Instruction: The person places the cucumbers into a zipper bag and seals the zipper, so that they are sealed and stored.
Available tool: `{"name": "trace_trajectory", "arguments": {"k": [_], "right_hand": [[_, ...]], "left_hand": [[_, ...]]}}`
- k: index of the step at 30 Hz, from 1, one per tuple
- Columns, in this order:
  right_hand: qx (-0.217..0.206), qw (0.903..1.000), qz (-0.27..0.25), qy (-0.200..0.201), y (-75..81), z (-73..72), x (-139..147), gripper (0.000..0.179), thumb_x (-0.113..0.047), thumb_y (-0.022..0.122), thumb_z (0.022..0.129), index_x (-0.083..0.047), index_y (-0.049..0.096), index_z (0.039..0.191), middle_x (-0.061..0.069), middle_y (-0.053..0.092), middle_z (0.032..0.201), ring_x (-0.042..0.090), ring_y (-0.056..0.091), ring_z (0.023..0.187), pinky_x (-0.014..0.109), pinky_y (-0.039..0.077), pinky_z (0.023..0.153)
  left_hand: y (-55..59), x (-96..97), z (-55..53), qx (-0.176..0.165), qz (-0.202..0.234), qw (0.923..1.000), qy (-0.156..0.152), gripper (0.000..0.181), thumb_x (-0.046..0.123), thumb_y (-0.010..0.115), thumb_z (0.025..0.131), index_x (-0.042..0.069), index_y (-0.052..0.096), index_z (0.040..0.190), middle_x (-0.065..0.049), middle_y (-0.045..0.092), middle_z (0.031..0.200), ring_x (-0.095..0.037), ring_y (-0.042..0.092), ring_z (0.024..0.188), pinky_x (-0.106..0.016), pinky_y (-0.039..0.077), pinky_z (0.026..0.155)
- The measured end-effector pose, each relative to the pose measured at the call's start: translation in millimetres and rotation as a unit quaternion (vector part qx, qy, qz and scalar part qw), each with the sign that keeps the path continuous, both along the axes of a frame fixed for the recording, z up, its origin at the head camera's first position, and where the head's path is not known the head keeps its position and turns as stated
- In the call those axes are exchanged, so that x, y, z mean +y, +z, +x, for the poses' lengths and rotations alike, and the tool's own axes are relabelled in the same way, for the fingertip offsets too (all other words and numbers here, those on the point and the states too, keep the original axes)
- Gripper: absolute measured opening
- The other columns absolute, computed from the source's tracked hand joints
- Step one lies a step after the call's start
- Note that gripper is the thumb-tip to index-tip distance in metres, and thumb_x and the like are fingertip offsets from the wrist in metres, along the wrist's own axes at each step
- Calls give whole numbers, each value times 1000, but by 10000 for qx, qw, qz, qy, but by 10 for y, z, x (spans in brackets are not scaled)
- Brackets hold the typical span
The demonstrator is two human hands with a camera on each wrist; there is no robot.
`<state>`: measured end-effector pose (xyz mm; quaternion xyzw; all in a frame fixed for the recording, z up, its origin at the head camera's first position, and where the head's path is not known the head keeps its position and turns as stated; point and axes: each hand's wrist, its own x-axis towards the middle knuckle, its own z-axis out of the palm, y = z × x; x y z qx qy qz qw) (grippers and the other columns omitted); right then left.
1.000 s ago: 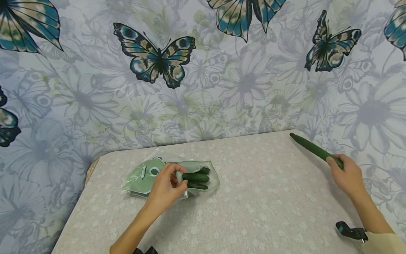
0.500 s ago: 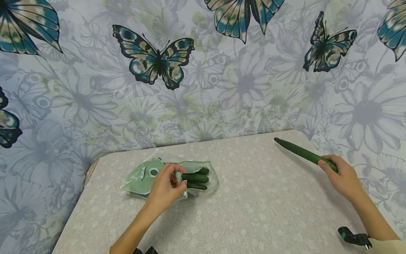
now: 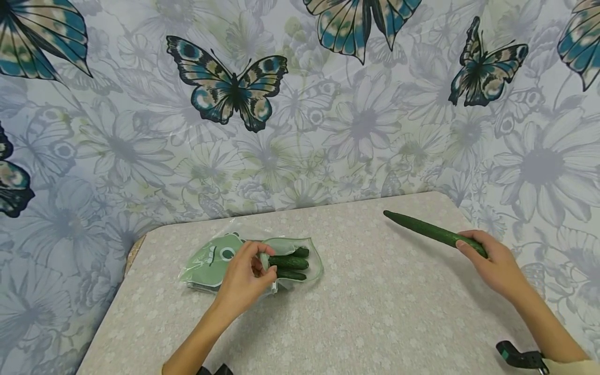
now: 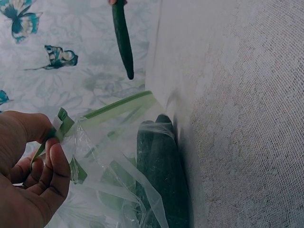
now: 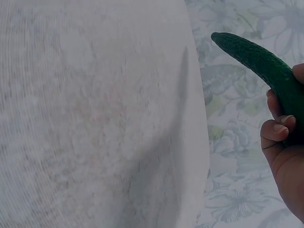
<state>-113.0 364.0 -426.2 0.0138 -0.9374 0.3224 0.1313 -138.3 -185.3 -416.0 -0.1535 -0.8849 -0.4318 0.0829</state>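
My left hand (image 3: pixel 247 273) pinches the edge of a clear plastic bag (image 4: pixel 102 137) with green trim and a green cartoon face printed on it. The bag lies on its side at the left of the table, its mouth toward the right. Inside it several cucumbers (image 3: pixel 291 262) lie side by side, their ends showing past my fingers. On the right, my right hand (image 3: pixel 494 263) grips a long single cucumber (image 3: pixel 424 227) by its near end, the free tip pointing left toward the bag. In the right wrist view my fingers curl round that cucumber (image 5: pixel 259 59), raised over the table with its shadow below.
The table (image 3: pixel 365 312) has a pale floral cloth. Behind it hangs a fabric backdrop (image 3: pixel 365 125) with large butterflies and flowers. A black wrist camera mount (image 3: pixel 517 357) sits on the right forearm.
My right hand has moved left with the cucumber, whose tip now sits lower and closer to the bag. My left hand keeps its place at the bag's mouth.
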Motion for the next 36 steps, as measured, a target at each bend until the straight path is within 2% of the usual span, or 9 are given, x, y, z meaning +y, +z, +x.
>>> {"name": "trace_trajectory", "arguments": {"k": [6,12,18,24,28,36], "right_hand": [[90,9997,-161,183,15,-9,-105,30,-29,61,110,-13,67,135,-6,58,97,6,46,74,28,36,61],[-16,9980,-429,459,18,-22,-193,25,-26,61,111,-16,68,132,-5,57,92,9,48,74,28,39,61],[-80,9948,-650,774,26,-63,-291,25,-22,61,111,-12,68,133,-2,62,97,8,54,78,24,47,66],[-130,9907,-817,1081,56,-95,-454,23,-18,61,110,-11,69,131,-7,63,97,10,54,76,25,48,65],[-185,9890,-814,1221,88,-118,-558,23,-18,61,110,-11,69,130,-8,66,102,7,58,82,24,53,70],[-208,9793,-1051,1715,152,-167,-726,20,-14,60,110,-13,70,127,-1,62,93,13,52,70,28,47,62]], "left_hand": [[11,14,9,54,-28,10000,-36,30,9,80,92,24,67,114,1,58,102,-7,57,69,-26,52,65],[28,19,4,14,-75,10000,-55,30,12,80,92,27,66,113,2,57,103,-8,58,70,-26,53,66],[33,13,3,16,-74,9999,-87,31,10,81,92,26,66,114,2,58,104,-8,57,70,-26,52,66],[34,11,-3,-35,-42,9999,-112,31,8,80,92,25,67,114,1,59,106,-7,56,70,-25,52,66],[51,17,-14,-77,-48,9999,-98,32,7,80,91,25,67,114,0,58,104,-8,56,70,-25,52,66],[92,29,-24,-135,-51,9998,-110,31,8,80,92,25,67,114,0,58,104,-7,56,70,-26,52,65]]}}
